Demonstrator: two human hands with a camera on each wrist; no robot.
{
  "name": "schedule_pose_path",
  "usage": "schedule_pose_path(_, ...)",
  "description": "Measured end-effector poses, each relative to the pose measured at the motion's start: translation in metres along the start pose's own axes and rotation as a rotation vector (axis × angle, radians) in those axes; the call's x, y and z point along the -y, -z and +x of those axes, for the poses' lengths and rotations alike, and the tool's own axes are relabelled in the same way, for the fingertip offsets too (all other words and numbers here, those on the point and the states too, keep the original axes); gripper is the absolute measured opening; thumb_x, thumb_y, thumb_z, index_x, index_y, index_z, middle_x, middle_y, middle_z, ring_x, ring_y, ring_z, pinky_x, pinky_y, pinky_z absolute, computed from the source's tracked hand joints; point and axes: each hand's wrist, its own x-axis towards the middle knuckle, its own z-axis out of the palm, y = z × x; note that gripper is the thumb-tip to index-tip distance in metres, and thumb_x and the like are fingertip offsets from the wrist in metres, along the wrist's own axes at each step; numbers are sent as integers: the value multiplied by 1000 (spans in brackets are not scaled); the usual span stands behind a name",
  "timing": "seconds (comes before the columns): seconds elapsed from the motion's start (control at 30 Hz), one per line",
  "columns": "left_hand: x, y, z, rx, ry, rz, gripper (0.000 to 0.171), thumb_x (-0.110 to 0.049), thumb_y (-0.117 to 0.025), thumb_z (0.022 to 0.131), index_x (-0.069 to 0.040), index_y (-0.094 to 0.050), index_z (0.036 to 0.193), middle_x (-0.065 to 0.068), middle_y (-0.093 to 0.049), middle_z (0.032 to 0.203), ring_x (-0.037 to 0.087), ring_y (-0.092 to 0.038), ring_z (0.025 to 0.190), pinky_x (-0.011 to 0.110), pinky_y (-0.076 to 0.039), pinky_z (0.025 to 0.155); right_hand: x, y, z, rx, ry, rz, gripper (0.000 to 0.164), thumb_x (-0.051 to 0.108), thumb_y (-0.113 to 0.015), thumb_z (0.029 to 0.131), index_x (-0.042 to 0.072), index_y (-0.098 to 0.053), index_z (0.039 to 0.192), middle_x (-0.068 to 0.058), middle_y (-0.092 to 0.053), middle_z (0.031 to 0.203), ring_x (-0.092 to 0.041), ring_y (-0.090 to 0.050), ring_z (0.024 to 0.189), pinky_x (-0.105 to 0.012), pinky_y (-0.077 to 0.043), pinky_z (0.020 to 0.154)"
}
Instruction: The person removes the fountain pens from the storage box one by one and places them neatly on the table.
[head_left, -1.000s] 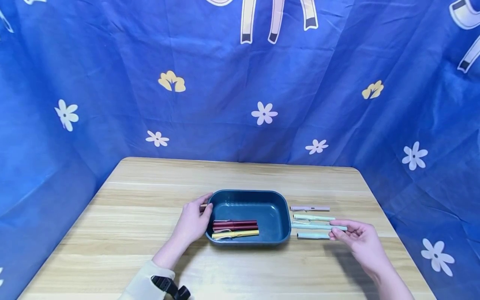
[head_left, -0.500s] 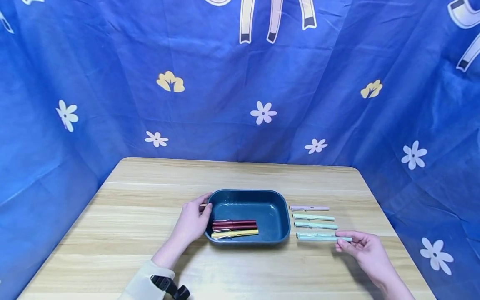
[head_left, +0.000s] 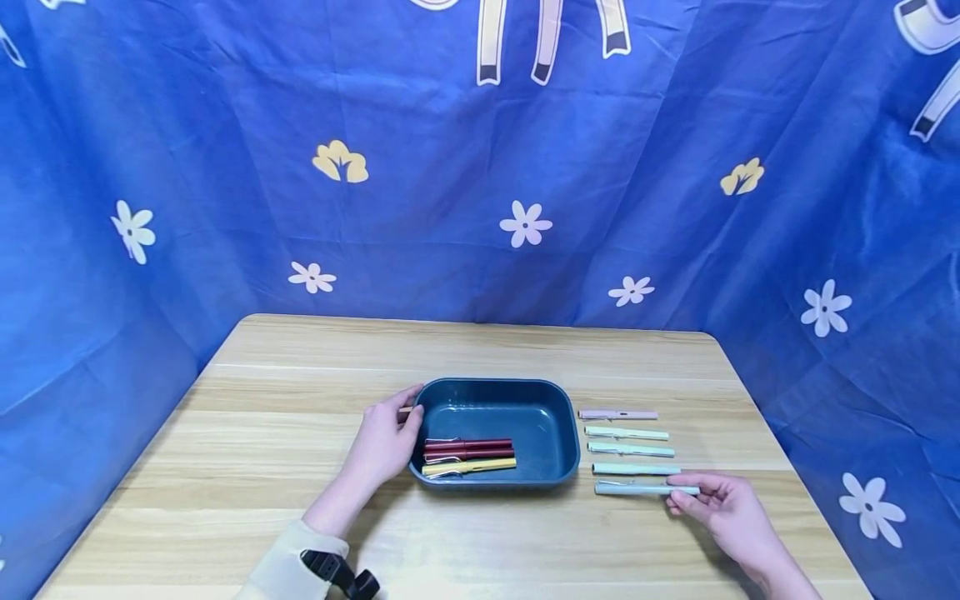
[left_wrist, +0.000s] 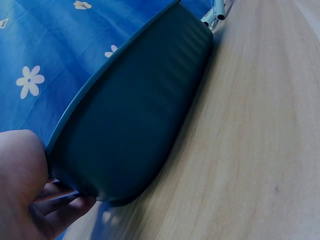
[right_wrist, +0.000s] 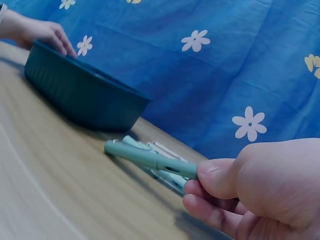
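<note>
My left hand holds the left end of a dark blue plastic box, thumb and fingers against its outer wall. Inside, near its front left, lie two dark red pens and a yellow pen. Between thumb and fingers, my right hand pinches the end of a pale blue-green pen, the nearest of a column to the right of the box. Behind it lie a light aqua pen, a mint pen, a pale green pen and a lilac pen.
A light wooden table carries everything. Blue cloth printed with flowers hangs behind it and along both sides. A black strap with a small device circles the left sleeve.
My right hand has moved toward the table's front with the pinched pen, from over the column to just in front of the light aqua pen. The left hand and the box stay in place.
</note>
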Motion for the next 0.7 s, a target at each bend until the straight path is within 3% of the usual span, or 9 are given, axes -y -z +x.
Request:
schedule_pose_path(0.17, 0, 0, 0, 0, 2, -6, 41, -11, -60, 106, 2, -60, 145, 26, -69, 131, 37, -73, 111, 51, -58, 98, -5, -2, 1, -46, 77, -222, 18, -2, -80, 91, -3, -79, 108, -10, -78, 95, -6, -65, 68, -25, -58, 58)
schedule_pose_path(0.27, 0, 0, 0, 1, 3, -9, 41, -11, -60, 106, 2, -61, 145, 26, -68, 132, 36, -73, 111, 50, -58, 98, -8, -4, 1, -61, 147, -333, 17, 0, -83, 88, 7, -82, 104, -5, -78, 99, -4, -60, 68, -25, -53, 54)
schedule_pose_path(0.5, 0, 0, 0, 1, 2, -15, 41, -11, -60, 106, 2, -61, 145, 26, -67, 134, 35, -73, 111, 49, -59, 98, -12, -8, 3, -100, 293, -487, 23, -4, -83, 86, 16, -83, 99, 4, -77, 102, -6, -69, 96, -9, -52, 79)
schedule_pose_path(0.7, 1, 0, 1, -2, 3, -13, 40, -11, -61, 106, 1, -62, 145, 26, -68, 133, 35, -74, 110, 49, -59, 98, -18, -7, 4, -137, 398, -590, 29, -6, -86, 82, 17, -83, 98, 8, -74, 102, -11, -69, 99, -3, -43, 91)
